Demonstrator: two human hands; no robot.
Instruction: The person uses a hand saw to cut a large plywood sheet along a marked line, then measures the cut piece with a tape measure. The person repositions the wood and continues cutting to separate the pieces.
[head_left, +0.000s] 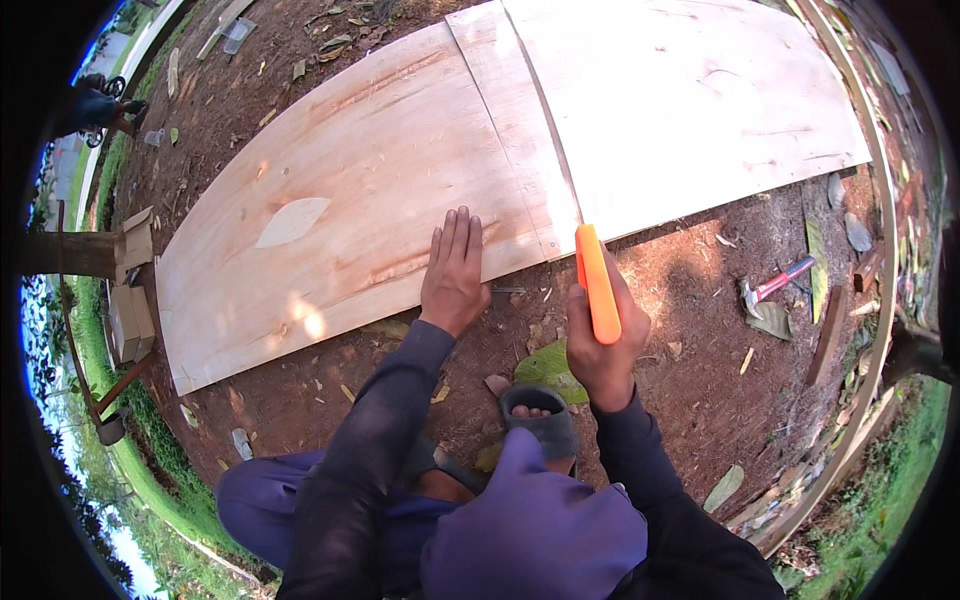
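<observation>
A large light-brown plywood sheet (370, 150) lies low over the ground in front of me. My left hand (455, 275) rests on it near the close edge, fingers straight and palm down, left of a pencil-thin line across the wood. My right hand (603, 360) is wrapped round the orange handle (598, 290) of a handsaw at that same edge. The blade is seen nearly edge-on and is hard to make out. From the handle a narrow dark line runs across the plywood to the far side, between its left part and the brightly sunlit right part.
A hammer (778, 282) with a red and blue handle lies on the dirt to the right, by leaves and wood strips. Cardboard boxes (132, 322) stand at the left beside a post (70, 254). My sandalled foot (540, 420) is below the saw. A person (95, 108) is far left.
</observation>
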